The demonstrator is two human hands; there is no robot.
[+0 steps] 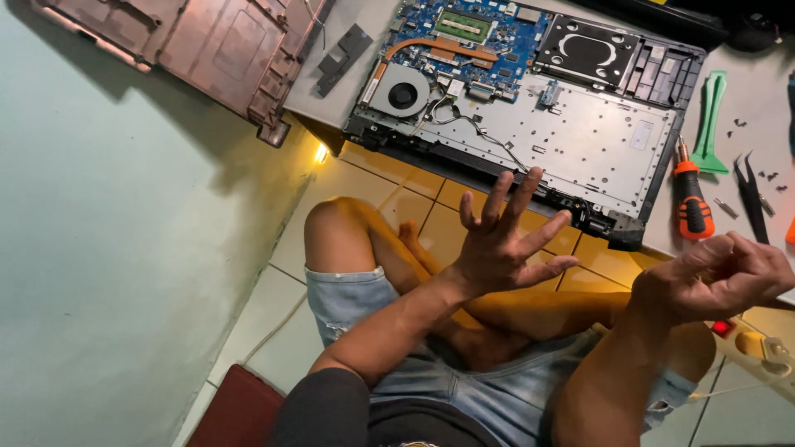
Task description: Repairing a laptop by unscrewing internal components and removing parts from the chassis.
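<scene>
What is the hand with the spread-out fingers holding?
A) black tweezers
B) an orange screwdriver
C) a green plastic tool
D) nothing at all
D: the left hand is open and empty, fingers spread in the air in front of the opened laptop, while the orange screwdriver, green plastic tool and black tweezers all lie on the table.
</scene>
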